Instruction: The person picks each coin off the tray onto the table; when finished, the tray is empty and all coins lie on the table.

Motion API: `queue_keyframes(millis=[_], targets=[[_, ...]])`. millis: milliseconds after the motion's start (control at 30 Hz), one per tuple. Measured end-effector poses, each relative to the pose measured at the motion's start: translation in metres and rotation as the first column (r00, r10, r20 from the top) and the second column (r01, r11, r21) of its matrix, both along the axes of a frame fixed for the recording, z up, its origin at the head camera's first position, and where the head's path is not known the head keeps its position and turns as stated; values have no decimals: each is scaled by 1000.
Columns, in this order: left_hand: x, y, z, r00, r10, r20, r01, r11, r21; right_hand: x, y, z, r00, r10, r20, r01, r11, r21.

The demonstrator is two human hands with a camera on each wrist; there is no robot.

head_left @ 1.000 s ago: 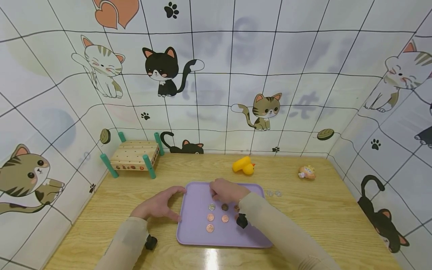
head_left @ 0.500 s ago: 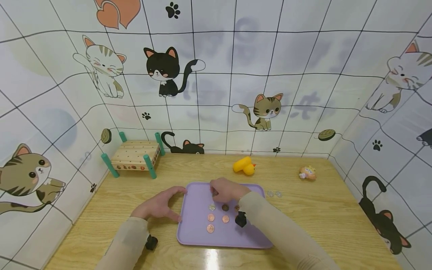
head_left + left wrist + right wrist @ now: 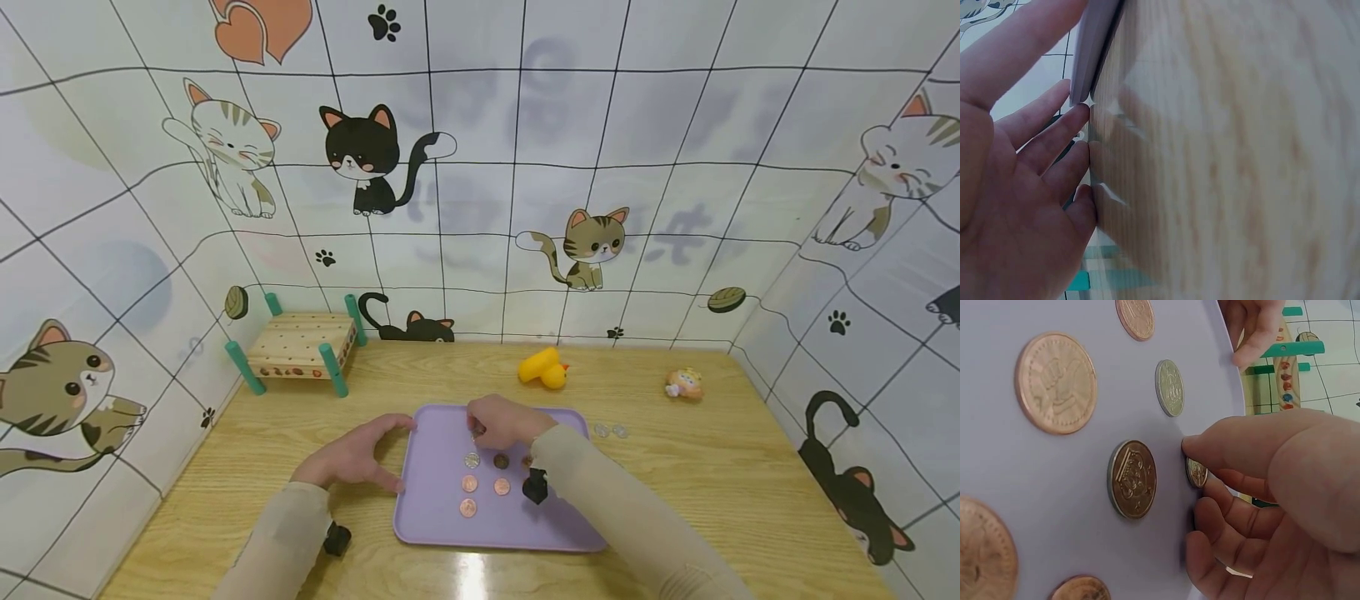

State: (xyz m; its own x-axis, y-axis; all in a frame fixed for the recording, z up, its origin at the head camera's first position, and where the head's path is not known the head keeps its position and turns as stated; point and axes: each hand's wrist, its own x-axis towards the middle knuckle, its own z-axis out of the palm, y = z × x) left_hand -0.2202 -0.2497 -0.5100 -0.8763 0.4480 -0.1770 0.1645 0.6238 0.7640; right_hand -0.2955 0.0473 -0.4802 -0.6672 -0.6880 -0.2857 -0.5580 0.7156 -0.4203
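Lilac rectangular tray [image 3: 427, 508] lies on a pale wood-grain table [image 3: 675, 475]; the left hand [image 3: 358, 454] stays loosely spread at its left edge, thumb and fingertip against the rim. The right hand [image 3: 504, 421] pinches a small round metal coin [image 3: 1197, 475] between thumb and finger at the tray's far part; whether it touches the surface cannot be told. Nearer the person lie a silvery round coin [image 3: 472, 460], a dark bronze coin [image 3: 501, 461] and several copper-coloured coins [image 3: 469, 483].

No words or numbers can be read: relief on the coins [image 3: 1133, 479] inside the purple tray [image 3: 431, 525] and grey marks [image 3: 678, 233] on the cat-print wall [image 3: 480, 258] behind it are illegible.
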Motion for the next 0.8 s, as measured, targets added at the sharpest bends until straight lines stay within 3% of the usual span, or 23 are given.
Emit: queue_keyframes(millis=[267, 800], targets=[[0, 0, 2, 1000, 10, 7, -10, 1000, -5, 1, 2, 2, 1000, -4, 26, 4, 1000, -18], [0, -2, -5, 1000, 12, 1, -12, 1000, 1, 1, 7, 0, 999, 44, -13, -44, 998, -52]])
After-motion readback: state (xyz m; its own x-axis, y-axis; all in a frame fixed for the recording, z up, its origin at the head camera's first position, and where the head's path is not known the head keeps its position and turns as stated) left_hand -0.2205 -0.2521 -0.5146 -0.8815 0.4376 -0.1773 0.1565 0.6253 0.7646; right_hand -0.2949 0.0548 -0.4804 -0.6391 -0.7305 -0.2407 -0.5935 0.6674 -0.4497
